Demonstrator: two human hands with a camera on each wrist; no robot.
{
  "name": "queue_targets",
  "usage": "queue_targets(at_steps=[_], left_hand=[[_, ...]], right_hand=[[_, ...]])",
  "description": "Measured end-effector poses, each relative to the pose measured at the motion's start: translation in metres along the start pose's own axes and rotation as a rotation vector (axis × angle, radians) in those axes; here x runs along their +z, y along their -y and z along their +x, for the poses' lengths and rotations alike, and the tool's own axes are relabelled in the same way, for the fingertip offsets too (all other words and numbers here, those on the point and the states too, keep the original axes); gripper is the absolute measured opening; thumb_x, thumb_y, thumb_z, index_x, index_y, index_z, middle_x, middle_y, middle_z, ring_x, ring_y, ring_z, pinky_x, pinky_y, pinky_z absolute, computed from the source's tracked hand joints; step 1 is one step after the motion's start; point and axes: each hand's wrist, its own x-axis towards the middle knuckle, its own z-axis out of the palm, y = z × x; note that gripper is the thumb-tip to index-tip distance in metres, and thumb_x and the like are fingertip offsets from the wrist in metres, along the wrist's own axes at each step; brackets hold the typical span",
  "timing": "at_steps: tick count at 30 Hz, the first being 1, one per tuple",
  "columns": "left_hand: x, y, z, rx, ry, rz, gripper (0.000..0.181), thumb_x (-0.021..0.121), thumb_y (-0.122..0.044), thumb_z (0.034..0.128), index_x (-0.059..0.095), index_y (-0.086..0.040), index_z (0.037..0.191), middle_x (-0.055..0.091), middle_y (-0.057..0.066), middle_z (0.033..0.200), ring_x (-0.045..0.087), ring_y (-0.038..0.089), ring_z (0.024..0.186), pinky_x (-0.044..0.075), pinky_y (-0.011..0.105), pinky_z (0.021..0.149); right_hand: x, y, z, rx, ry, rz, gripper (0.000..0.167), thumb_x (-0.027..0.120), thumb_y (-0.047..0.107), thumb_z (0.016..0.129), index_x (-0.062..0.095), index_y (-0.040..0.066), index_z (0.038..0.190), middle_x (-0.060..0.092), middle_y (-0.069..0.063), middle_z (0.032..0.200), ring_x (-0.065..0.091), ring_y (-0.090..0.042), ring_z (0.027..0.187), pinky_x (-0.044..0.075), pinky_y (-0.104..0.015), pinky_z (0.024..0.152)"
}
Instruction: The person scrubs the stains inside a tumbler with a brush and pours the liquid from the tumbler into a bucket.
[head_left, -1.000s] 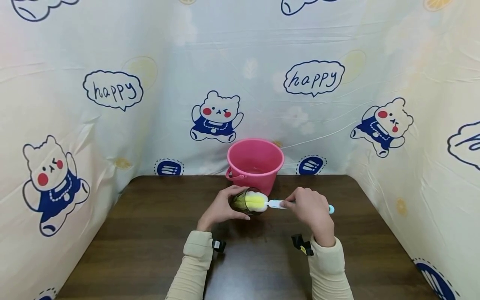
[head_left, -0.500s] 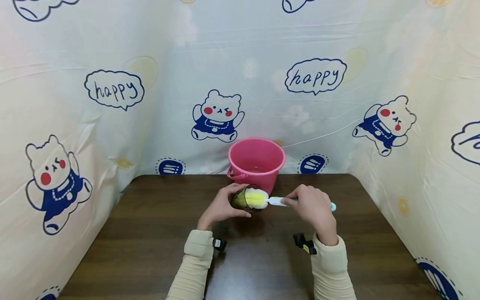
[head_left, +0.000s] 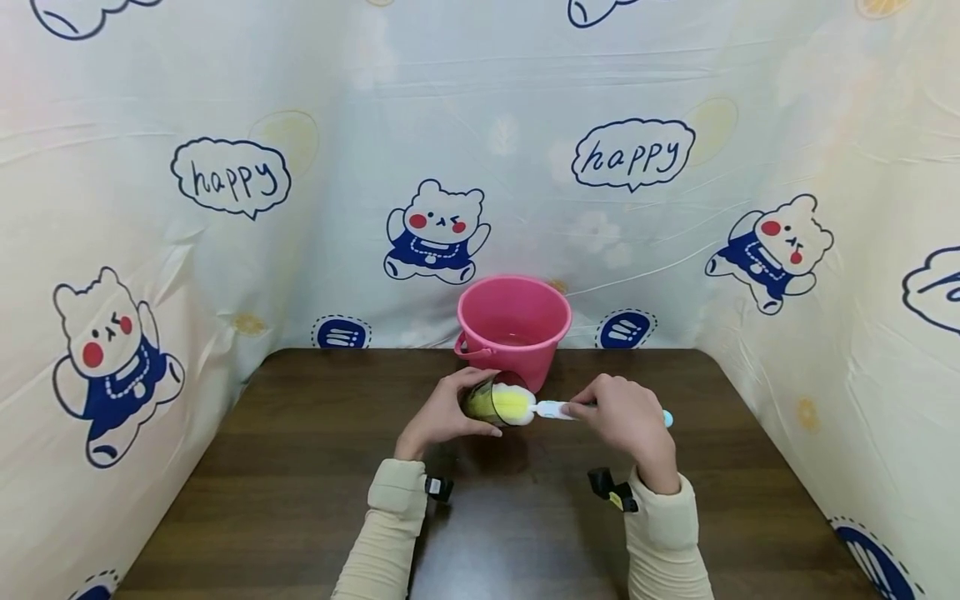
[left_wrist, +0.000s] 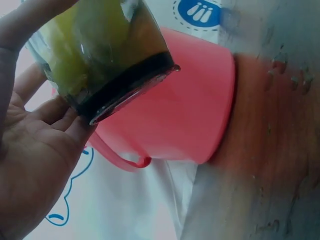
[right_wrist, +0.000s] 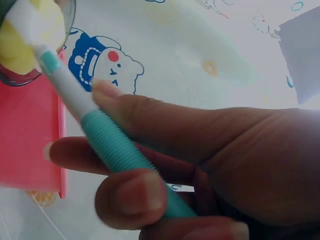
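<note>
My left hand (head_left: 442, 415) grips a dark, see-through cup (left_wrist: 115, 65) around its side, tipped over with its mouth toward the right. Inside the cup sits the yellow-and-white sponge head of a bottle brush (head_left: 512, 405), its end poking out past the rim. From the right, my right hand (head_left: 622, 417) holds the brush by its handle. In the right wrist view, thumb and fingers curl round the ribbed turquoise handle (right_wrist: 117, 145). Both hands are above the table, just in front of a pink bucket (head_left: 517, 362).
The pink bucket, its handle (left_wrist: 120, 157) hanging down at the side, stands at the back of the dark wooden table (head_left: 300, 500). Water drops (left_wrist: 280, 67) lie on the tabletop. A printed cloth (head_left: 510, 125) hangs behind and along both sides.
Both hands keep their hold on the cup and the brush. The cup's tilt shifts slightly, and the right hand has moved a touch to the right.
</note>
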Motion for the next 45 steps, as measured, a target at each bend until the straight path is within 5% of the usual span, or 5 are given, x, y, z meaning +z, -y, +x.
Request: queue_targets(at_steps=[5,11,24,33,45], left_hand=[[-0.003,-0.004,0.000,-0.004,-0.006,-0.012,0.087,0.097,-0.021,0.0663,0.058,-0.026,0.144,0.058,-0.006,0.141,0.051,0.018,0.130,0.043,0.048,0.112],[-0.004,-0.005,0.000,0.015,-0.015,0.010,0.087,0.097,-0.015,0.0655,0.059,-0.021,0.144,0.060,-0.002,0.140,0.053,0.021,0.129,0.044,0.051,0.111],[0.002,0.001,0.002,0.043,0.001,0.068,0.085,0.098,-0.021,0.0653,0.060,-0.022,0.141,0.061,-0.005,0.135,0.054,0.017,0.124,0.049,0.046,0.106],[-0.006,-0.005,0.003,0.026,-0.052,-0.006,0.086,0.097,-0.016,0.0673,0.059,-0.022,0.144,0.058,-0.002,0.142,0.052,0.022,0.130,0.045,0.050,0.111],[0.003,0.000,0.003,0.044,-0.014,0.020,0.085,0.096,-0.011,0.0664,0.060,-0.020,0.142,0.059,-0.003,0.140,0.052,0.019,0.128,0.047,0.047,0.110]], right_hand=[[0.002,-0.001,0.004,0.062,-0.026,0.037,0.022,0.076,0.036,0.091,0.084,0.017,0.097,0.045,0.002,0.054,0.041,-0.017,0.051,0.027,-0.027,0.046],[0.006,0.004,0.006,0.128,0.000,0.004,0.023,0.077,0.038,0.091,0.084,0.016,0.093,0.054,0.002,0.055,0.047,-0.019,0.054,0.034,-0.029,0.047],[0.001,0.007,-0.002,0.016,0.002,-0.070,0.017,0.078,0.036,0.089,0.084,0.021,0.085,0.052,0.007,0.052,0.045,-0.015,0.051,0.033,-0.028,0.044],[0.005,0.005,0.008,0.079,-0.062,-0.022,0.022,0.077,0.040,0.090,0.085,0.020,0.095,0.049,0.003,0.053,0.044,-0.018,0.051,0.029,-0.028,0.044],[0.004,0.003,0.001,0.086,-0.005,-0.050,0.022,0.078,0.038,0.089,0.082,0.019,0.080,0.050,0.003,0.053,0.045,-0.017,0.052,0.032,-0.028,0.045]])
